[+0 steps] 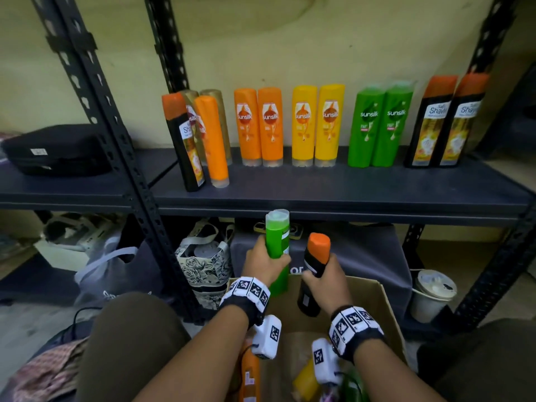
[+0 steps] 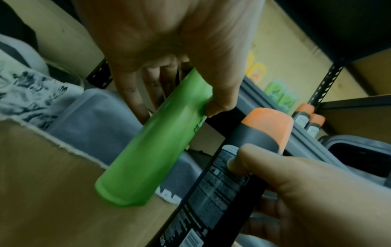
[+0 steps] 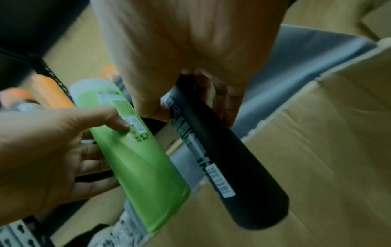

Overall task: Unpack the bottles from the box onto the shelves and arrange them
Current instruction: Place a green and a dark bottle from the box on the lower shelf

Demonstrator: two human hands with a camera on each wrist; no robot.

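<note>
My left hand (image 1: pixel 265 264) grips a green bottle (image 1: pixel 278 242) with a clear cap, held upright above the cardboard box (image 1: pixel 385 309). My right hand (image 1: pixel 326 281) grips a black bottle with an orange cap (image 1: pixel 314 265) beside it. In the left wrist view the green bottle (image 2: pixel 156 145) lies between thumb and fingers, with the black bottle (image 2: pixel 228 175) at the right. The right wrist view shows the black bottle (image 3: pixel 230 163) in my grasp and the green bottle (image 3: pixel 137 158) to its left. The shelf (image 1: pixel 333 187) above carries rows of upright orange, yellow, green and black bottles.
Inside the box lie an orange bottle (image 1: pixel 249 375) and a yellow bottle (image 1: pixel 304 381). Two bottles (image 1: pixel 200 143) stand forward at the shelf's left end. A black case (image 1: pixel 55 150) sits on the left shelf. Bags (image 1: pixel 203 256) and a white tub (image 1: pixel 433 294) fill the lower level.
</note>
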